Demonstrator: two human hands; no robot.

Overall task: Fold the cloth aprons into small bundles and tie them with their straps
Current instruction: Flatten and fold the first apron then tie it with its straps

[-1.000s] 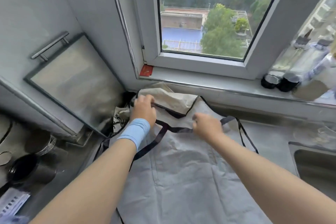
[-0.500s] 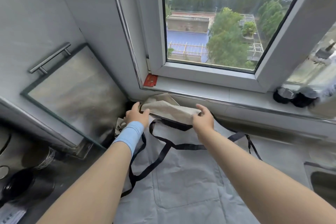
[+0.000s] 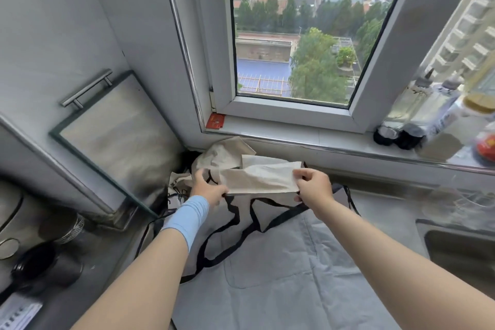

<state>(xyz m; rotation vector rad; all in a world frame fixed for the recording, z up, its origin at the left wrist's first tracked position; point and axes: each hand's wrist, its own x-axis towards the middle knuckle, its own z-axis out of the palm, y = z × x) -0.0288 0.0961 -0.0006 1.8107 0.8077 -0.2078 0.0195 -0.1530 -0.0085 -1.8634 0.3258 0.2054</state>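
A grey apron (image 3: 270, 284) with a front pocket lies spread on the counter, its black straps (image 3: 235, 225) looped loosely across its top. A beige cloth (image 3: 257, 177) is held just above the apron's far edge, under the window sill. My left hand (image 3: 207, 190), with a blue wristband, pinches the beige cloth's left end. My right hand (image 3: 313, 186) pinches its right end. More beige fabric (image 3: 222, 151) is bunched in the corner behind.
A glass-fronted panel with a metal handle (image 3: 85, 87) leans at the left. Dark cups (image 3: 34, 265) stand at lower left. Bottles (image 3: 417, 115) line the sill at right. A sink (image 3: 460, 249) opens at the right edge. A red card (image 3: 215, 122) sits by the window frame.
Both hands left the apron's straps, reached to the beige cloth by the sill and lifted it, stretched between them. The view tilted upward.
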